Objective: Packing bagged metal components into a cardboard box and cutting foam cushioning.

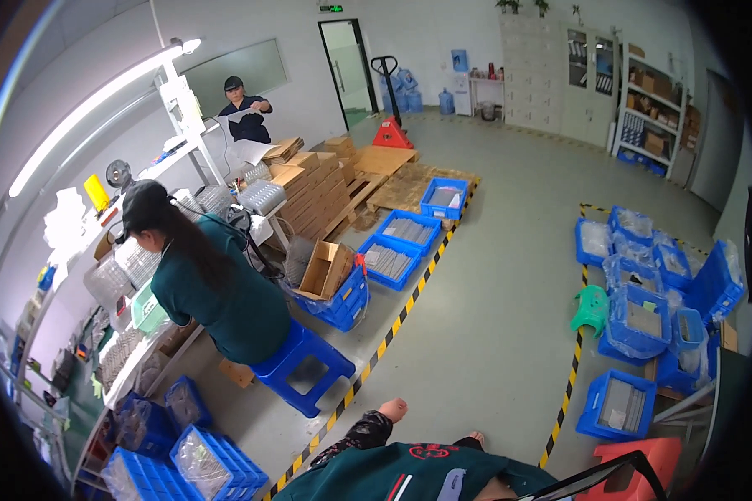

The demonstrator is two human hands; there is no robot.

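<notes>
- On my feed, my left hand [393, 409] is out ahead of the torso, small in view, its fingers looking curled into a loose fist.
- My left forearm [366, 432], in a dark patterned sleeve, slants up to that hand from behind and to its left, the wrist just clear of the cuff.
- My torso [368, 476], in a green top, sits behind the hand.
- I can't make out my right hand from here.

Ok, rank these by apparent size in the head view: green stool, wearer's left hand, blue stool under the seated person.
1. Blue stool, clearly largest
2. Green stool
3. Left hand, smallest
</notes>
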